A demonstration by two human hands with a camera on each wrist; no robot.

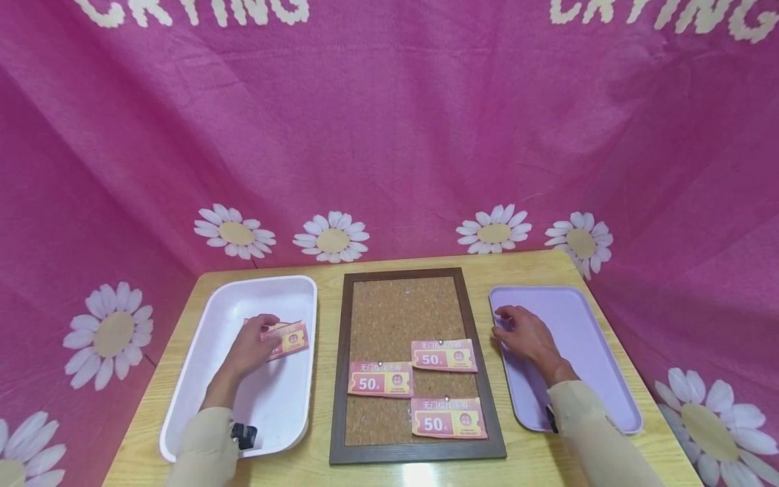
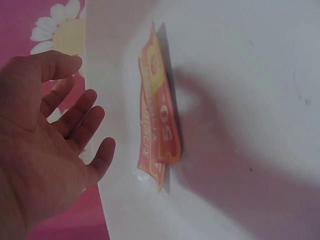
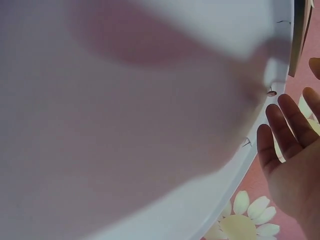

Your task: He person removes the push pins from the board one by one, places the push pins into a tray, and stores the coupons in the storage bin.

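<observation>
Two coupons (image 2: 167, 115) overlap in the white tray (image 1: 276, 406), so a pinch there could well lift both at once, or bend an edge, since they look thin and bowed. The left hand (image 1: 252, 345) is beside them, fingers loosely bent, its grip empty. The right hand (image 1: 528, 338) is just as empty, fingers relaxed near the edge of the purple tray (image 1: 584, 352), close to tiny pins (image 3: 271, 93). Those could prick a fingertip or slip from the grip — they are small, and some seem to stand point up.

Counted: two trays on one desk (image 1: 517, 269); one board (image 1: 383, 311) between them, bearing three coupons (image 1: 442, 355), each with a pin head at its top; five coupons visible in all — any more beneath I cannot tell; and apparently three loose pins.
</observation>
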